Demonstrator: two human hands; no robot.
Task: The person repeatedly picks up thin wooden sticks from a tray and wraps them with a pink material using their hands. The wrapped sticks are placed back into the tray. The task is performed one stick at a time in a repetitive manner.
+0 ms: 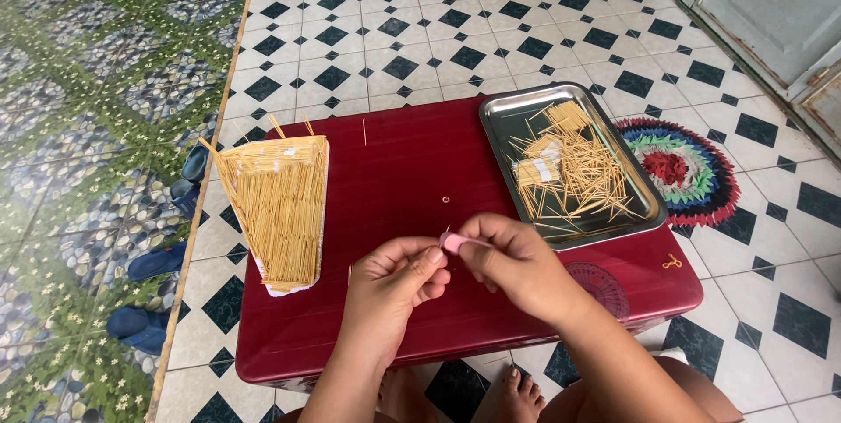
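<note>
My left hand [392, 281] and my right hand [517, 261] meet over the front of a low dark red table [399, 178]. Between their fingertips they pinch a small pink piece [452, 241], with a thin wooden stick at it. A dense fan of thin wooden sticks [279, 204] lies on a white sheet at the table's left. A steel tray [648, 204] at the right holds several loose sticks [578, 173] and a small banded bundle [538, 171].
A tiny ring [446, 200] lies mid-table and a small orange rubber band [671, 261] near the right corner. A lone stick [364, 131] lies at the back. Blue sandals [158, 261] sit on the floor at left, a round colourful mat [683, 169] at right. My bare feet [517, 392] show below.
</note>
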